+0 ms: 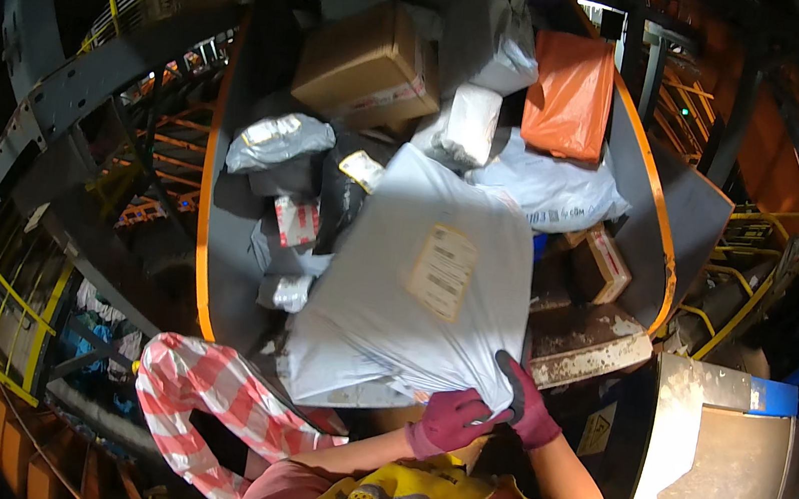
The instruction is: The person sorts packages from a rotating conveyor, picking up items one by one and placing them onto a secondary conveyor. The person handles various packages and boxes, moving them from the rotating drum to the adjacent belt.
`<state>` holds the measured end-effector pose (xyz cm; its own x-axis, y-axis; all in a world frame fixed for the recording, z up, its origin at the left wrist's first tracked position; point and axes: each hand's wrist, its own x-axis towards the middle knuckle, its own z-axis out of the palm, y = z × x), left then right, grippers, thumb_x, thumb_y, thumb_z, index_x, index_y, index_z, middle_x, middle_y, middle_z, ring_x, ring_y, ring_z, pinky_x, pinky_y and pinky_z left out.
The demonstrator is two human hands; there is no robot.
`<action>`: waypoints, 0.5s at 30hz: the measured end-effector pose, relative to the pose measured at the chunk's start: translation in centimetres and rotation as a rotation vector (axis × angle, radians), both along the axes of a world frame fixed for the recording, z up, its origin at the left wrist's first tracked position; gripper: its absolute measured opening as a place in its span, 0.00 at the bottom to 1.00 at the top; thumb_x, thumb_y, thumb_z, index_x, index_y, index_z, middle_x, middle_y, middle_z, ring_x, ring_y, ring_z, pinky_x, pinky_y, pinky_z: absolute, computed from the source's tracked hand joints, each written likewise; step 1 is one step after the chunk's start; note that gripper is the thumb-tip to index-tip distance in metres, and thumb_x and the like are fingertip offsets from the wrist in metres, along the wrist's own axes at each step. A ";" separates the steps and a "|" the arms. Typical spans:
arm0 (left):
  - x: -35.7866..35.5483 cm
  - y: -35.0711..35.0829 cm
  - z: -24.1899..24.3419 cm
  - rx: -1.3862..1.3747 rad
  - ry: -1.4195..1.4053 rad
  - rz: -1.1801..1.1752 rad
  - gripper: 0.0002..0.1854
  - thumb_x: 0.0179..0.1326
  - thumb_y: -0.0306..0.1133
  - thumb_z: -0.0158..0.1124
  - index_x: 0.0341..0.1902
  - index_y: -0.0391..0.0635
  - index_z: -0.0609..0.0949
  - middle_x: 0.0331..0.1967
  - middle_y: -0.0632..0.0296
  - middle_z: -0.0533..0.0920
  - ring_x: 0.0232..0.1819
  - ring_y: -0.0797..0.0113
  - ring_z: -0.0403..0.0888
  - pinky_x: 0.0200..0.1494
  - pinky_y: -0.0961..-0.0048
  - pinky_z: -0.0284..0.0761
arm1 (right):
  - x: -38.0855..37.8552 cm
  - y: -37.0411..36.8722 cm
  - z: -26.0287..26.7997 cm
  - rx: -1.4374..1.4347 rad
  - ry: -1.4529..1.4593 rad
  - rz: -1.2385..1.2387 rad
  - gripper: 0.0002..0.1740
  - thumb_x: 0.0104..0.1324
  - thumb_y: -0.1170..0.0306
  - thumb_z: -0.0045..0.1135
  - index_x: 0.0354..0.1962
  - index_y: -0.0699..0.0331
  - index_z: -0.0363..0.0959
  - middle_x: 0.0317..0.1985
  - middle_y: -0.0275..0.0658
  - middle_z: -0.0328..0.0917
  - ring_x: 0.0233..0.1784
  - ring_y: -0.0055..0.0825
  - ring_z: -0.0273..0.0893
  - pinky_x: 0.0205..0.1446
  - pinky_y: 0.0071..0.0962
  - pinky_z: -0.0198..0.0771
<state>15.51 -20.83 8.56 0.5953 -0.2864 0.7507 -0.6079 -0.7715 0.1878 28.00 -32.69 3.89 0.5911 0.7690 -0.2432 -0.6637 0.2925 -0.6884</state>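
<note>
A large white plastic mailer bag with a printed label lies in front of me, over the lower end of a chute full of parcels. Both of my hands wear maroon gloves with dark fingertips. My left hand pinches the bag's near right edge. Right beside it, my right hand grips the same corner, its thumb and fingers on the gathered plastic. Creases run from the gripped corner across the bag.
Behind the bag lie a cardboard box, an orange plastic parcel, a bluish-white mailer and several small packages. Orange-edged chute walls flank them. A red-and-white striped bag is at the left; a metal surface is at the right.
</note>
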 end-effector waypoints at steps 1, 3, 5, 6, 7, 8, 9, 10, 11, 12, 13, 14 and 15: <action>-0.3 -1.6 -0.5 -0.052 0.024 -0.018 0.23 0.43 0.31 0.69 0.47 0.43 0.81 0.30 0.61 0.75 0.29 0.62 0.74 0.26 0.70 0.69 | -0.4 -2.2 -0.4 0.027 0.192 0.048 0.30 0.67 0.63 0.49 0.63 0.64 0.53 0.52 0.41 0.69 0.52 0.30 0.71 0.49 0.32 0.73; -1.1 -4.4 -0.5 -0.325 0.351 -0.194 0.23 0.51 0.31 0.68 0.52 0.42 0.78 0.35 0.58 0.76 0.33 0.59 0.76 0.31 0.69 0.72 | -2.0 -5.5 -1.6 -0.166 -0.095 -0.215 0.21 0.67 0.67 0.49 0.54 0.67 0.64 0.46 0.42 0.73 0.49 0.32 0.72 0.52 0.34 0.72; -2.5 -5.5 0.3 -0.469 0.748 -0.320 0.22 0.53 0.29 0.69 0.52 0.38 0.75 0.41 0.52 0.78 0.40 0.54 0.78 0.43 0.66 0.74 | -2.6 -8.1 -2.4 0.034 0.156 -0.146 0.28 0.63 0.71 0.53 0.59 0.68 0.58 0.52 0.45 0.70 0.55 0.33 0.69 0.57 0.34 0.69; -3.0 -4.6 0.9 -0.437 0.662 -0.388 0.22 0.51 0.28 0.70 0.50 0.37 0.76 0.43 0.52 0.79 0.43 0.54 0.79 0.48 0.67 0.73 | -3.0 -9.4 -2.8 0.082 0.290 -0.179 0.32 0.61 0.73 0.54 0.62 0.68 0.55 0.55 0.46 0.68 0.59 0.34 0.67 0.60 0.34 0.67; -3.9 -3.2 1.4 -0.447 0.523 -0.317 0.20 0.52 0.26 0.68 0.49 0.38 0.77 0.43 0.53 0.81 0.45 0.56 0.79 0.51 0.66 0.72 | -3.4 -9.9 -3.5 0.026 -0.090 -0.389 0.43 0.58 0.76 0.57 0.67 0.67 0.43 0.61 0.47 0.60 0.62 0.36 0.64 0.61 0.34 0.66; -4.6 -1.5 1.7 -0.419 0.364 -0.153 0.18 0.52 0.22 0.65 0.48 0.38 0.78 0.44 0.53 0.81 0.47 0.59 0.79 0.50 0.65 0.72 | -3.7 -10.9 -4.0 -0.089 -0.067 -0.411 0.50 0.55 0.78 0.60 0.69 0.64 0.36 0.65 0.47 0.56 0.63 0.36 0.62 0.62 0.33 0.64; -5.8 0.2 1.6 -0.395 0.358 0.336 0.20 0.52 0.29 0.67 0.49 0.38 0.77 0.44 0.50 0.80 0.45 0.51 0.78 0.47 0.63 0.73 | -4.0 -11.0 -4.9 -0.188 -0.163 -0.464 0.53 0.54 0.77 0.62 0.69 0.65 0.35 0.65 0.47 0.55 0.64 0.35 0.60 0.63 0.31 0.63; -5.0 3.0 0.9 -0.467 0.087 0.640 0.19 0.53 0.31 0.66 0.48 0.37 0.77 0.44 0.49 0.79 0.45 0.50 0.77 0.49 0.63 0.72 | -4.1 -11.4 -5.7 -0.275 -0.273 -0.476 0.55 0.53 0.76 0.64 0.69 0.65 0.33 0.66 0.47 0.54 0.65 0.34 0.58 0.63 0.29 0.62; -4.1 5.8 -0.1 -0.464 0.075 0.701 0.20 0.54 0.31 0.66 0.49 0.37 0.77 0.44 0.48 0.79 0.46 0.49 0.77 0.49 0.62 0.71 | -4.2 -11.5 -6.6 -0.284 -0.236 -0.491 0.57 0.52 0.75 0.66 0.69 0.66 0.32 0.66 0.46 0.53 0.66 0.33 0.57 0.64 0.27 0.60; -2.8 8.3 -1.5 -0.417 0.120 0.689 0.20 0.56 0.32 0.63 0.51 0.36 0.76 0.47 0.49 0.78 0.47 0.51 0.76 0.50 0.61 0.70 | -4.1 -11.7 -7.4 -0.251 -0.241 -0.448 0.59 0.51 0.74 0.68 0.69 0.66 0.31 0.67 0.46 0.52 0.67 0.32 0.55 0.65 0.25 0.59; -2.3 9.8 -3.4 -0.614 0.413 0.644 0.20 0.61 0.35 0.59 0.53 0.37 0.75 0.49 0.51 0.78 0.49 0.55 0.76 0.52 0.64 0.70 | -4.2 -11.8 -8.0 -0.203 -0.246 -0.464 0.58 0.53 0.71 0.68 0.69 0.67 0.30 0.67 0.46 0.50 0.67 0.31 0.55 0.66 0.25 0.57; -1.9 10.5 -5.6 -0.805 0.727 0.603 0.20 0.66 0.39 0.54 0.56 0.39 0.75 0.51 0.54 0.77 0.51 0.60 0.75 0.54 0.68 0.69 | -4.0 -11.7 -8.4 -0.224 -0.259 -0.487 0.57 0.54 0.71 0.66 0.69 0.67 0.31 0.67 0.45 0.51 0.67 0.30 0.55 0.66 0.25 0.56; -2.1 9.8 -8.4 -0.819 0.745 0.473 0.22 0.67 0.41 0.52 0.57 0.39 0.74 0.53 0.56 0.76 0.54 0.61 0.74 0.56 0.68 0.68 | -4.0 -11.8 -8.5 -0.191 -0.201 -0.437 0.57 0.55 0.70 0.66 0.69 0.67 0.31 0.67 0.45 0.51 0.68 0.30 0.54 0.66 0.26 0.56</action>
